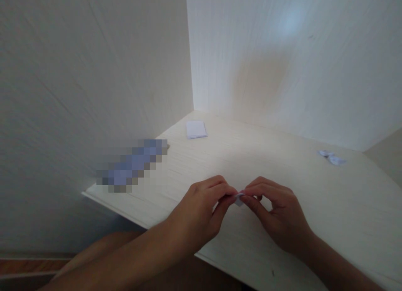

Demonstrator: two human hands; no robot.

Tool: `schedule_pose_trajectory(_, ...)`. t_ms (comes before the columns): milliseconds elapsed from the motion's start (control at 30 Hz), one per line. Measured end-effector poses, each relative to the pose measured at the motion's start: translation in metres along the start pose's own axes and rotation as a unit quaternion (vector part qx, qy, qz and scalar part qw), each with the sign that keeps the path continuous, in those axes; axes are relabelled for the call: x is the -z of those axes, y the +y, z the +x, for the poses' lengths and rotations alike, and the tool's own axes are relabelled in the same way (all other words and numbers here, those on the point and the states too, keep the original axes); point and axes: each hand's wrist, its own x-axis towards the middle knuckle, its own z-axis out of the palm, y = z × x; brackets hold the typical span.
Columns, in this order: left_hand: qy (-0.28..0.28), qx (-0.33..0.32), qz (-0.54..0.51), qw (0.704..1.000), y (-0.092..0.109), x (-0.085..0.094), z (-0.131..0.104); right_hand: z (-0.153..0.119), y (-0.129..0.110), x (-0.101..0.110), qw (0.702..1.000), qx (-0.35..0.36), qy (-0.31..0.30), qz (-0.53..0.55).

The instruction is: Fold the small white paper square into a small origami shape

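Between my two hands is a small folded piece of white paper (239, 199), held above the table near its front edge. My left hand (210, 203) pinches its left side between thumb and fingers. From the other side my right hand (276, 209) pinches it in the same way. Most of the paper is hidden behind the fingertips. A stack of square white paper sheets (196, 129) lies farther back, toward the corner. Folded white paper pieces (331, 158) rest at the far right of the table.
The pale table (314, 224) meets a wall (141, 65) on the left and another wall (282, 81) behind. A blurred-out bluish long object (133, 165) lies along the left wall. The table's front edge runs under my forearms.
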Motion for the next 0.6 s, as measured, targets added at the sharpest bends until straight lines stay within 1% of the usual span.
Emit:
schedule_pose_trajectory(167, 0.02, 0.029, -0.034, 0.999, 0.0034, 0.0025, 0.0017, -0.0003, -0.0018, 0.0004, 1.0, -0.02, 0.003, 0.008)
schedule_pose_trajectory(267, 0.021, 0.057, -0.042, 0.997, 0.0058, 0.0043, 0.0024, -0.0007, -0.0032, -0.0001, 0.999, -0.045, 0.0, 0.018)
schedule_pose_trajectory(367, 0.006, 0.104, -0.064, 0.992, 0.0061, 0.0039, 0.0017, -0.0013, -0.003, -0.001, 0.995, -0.094, -0.014, 0.026)
schedule_pose_trajectory(433, 0.003, 0.14, -0.104, 0.985, 0.0045, 0.0021, 0.0015, -0.0013, -0.0019, -0.0017, 0.989, -0.138, -0.018, 0.041)
schedule_pose_trajectory(500, 0.003, 0.175, -0.157, 0.972, 0.0021, -0.0001, 0.0022, -0.0006, -0.0005, -0.0021, 0.982, -0.175, -0.012, 0.076)
schedule_pose_trajectory(600, -0.023, 0.207, -0.21, 0.955, -0.0018, -0.0022, 0.0043, 0.001, 0.001, -0.0022, 0.969, -0.207, 0.008, 0.137)
